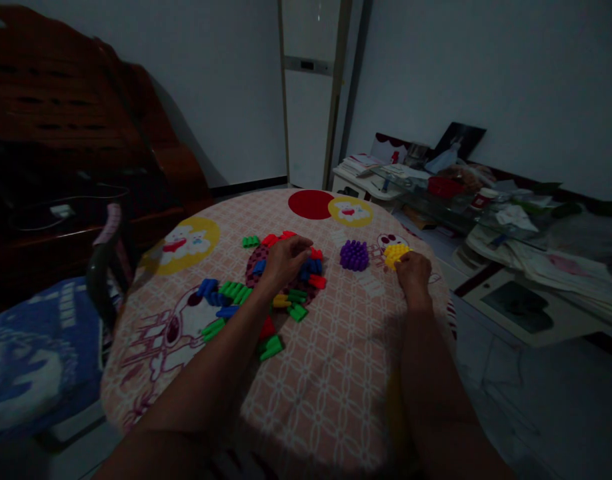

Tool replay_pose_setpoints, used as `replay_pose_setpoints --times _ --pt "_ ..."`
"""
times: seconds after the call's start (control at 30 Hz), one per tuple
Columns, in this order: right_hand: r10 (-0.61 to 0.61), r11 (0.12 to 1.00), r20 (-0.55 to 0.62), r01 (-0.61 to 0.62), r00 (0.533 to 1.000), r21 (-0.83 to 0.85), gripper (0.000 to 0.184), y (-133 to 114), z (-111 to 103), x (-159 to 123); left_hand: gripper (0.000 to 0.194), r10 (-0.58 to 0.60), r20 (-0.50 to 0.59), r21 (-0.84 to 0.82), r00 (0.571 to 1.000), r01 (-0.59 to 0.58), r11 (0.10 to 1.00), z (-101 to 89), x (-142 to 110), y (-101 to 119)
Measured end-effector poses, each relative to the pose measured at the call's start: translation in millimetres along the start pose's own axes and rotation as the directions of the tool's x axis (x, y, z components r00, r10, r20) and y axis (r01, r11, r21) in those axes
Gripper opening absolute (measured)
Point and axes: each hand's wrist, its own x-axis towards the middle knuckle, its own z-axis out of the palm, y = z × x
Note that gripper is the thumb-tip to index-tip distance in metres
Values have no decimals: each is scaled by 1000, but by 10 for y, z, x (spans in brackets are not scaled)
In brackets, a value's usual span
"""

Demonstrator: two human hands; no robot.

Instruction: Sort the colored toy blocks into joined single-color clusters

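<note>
On the cloth-covered table (316, 373), toward the right, sits one knobbly yellow cluster (396, 255) (bright even in this gloom). The right hand (415, 272) curls its fingers at the edge; whether they pinch, I can't tell. One studded purple cluster (355, 255) lies nearby. The left hand (287, 261), finger gap unclear, is over mixed pieces (236, 292) too jumbled to count.

You can read no text, brand, number or sign here. White, letter-like marks run along the blue seat cover (41, 347) at your left, but they are too dim and blurred for you to make out any word.
</note>
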Motion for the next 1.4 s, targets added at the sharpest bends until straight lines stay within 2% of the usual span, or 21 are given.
replay_pose_setpoints --times 0.1,0.17,0.23,0.3,0.37,0.43,0.5,0.53,0.63,0.7,0.8,0.87,0.97,1.07,1.2,1.27,1.4 --pt "27 999 -41 -27 999 21 21 -44 -50 -17 30 -14 -57 18 998 15 1000 -176 40 -52" --pt "43 997 -80 -38 996 67 22 -98 -97 -30 28 -36 -69 95 997 43 995 -340 62 -82" --pt "37 990 -118 -20 992 143 21 -165 -132 -43 21 -73 -15 207 997 74 976 -519 70 -105" --pt "11 974 -133 20 991 224 20 -232 -139 -60 12 -121 130 303 984 77 950 -672 55 -122" --pt "-31 955 -121 65 992 288 22 -285 -114 -81 6 -171 334 322 927 59 945 -753 18 -133" --pt "-60 941 -95 89 994 328 23 -316 -74 -102 11 -206 526 285 825 57 957 -738 -33 -134" --pt "-71 936 -82 95 994 340 24 -327 -40 -113 15 -223 627 283 747 48 958 -641 -84 -120" --pt "-70 936 -83 94 994 339 24 -328 -30 -114 17 -234 639 315 733 28 949 -577 -104 -108" --pt "-72 927 -91 101 993 363 23 -346 -36 -107 22 -277 607 470 745 -55 881 -418 -134 -69" --pt "-85 896 -63 104 994 432 22 -405 -59 -117 21 -287 589 521 756 -83 850 -398 -126 -55" --pt "-147 790 93 60 985 610 22 -612 -100 -202 11 -260 555 505 790 -71 860 -479 -89 -55" --pt "-231 691 265 -34 936 722 23 -818 -121 -307 6 -214 529 446 821 -55 893 -533 -61 -43" --pt "-384 562 434 -167 815 810 27 -1137 -138 -496 10 -123 489 329 864 -52 943 -524 -40 21" --pt "-488 491 490 -237 723 838 31 -1359 -146 -653 19 -58 435 246 899 -57 968 -432 -43 98" --pt "-564 479 512 -248 648 842 30 -1455 -129 -744 26 -24 367 155 930 -36 987 -327 -48 124" --pt "-567 474 518 -260 641 841 30 -1448 -98 -748 28 -5 358 88 934 -29 996 -290 -52 126" --pt "-521 421 517 -323 679 848 33 -1406 -41 -715 30 38 352 -59 935 -18 998 -195 -73 166"
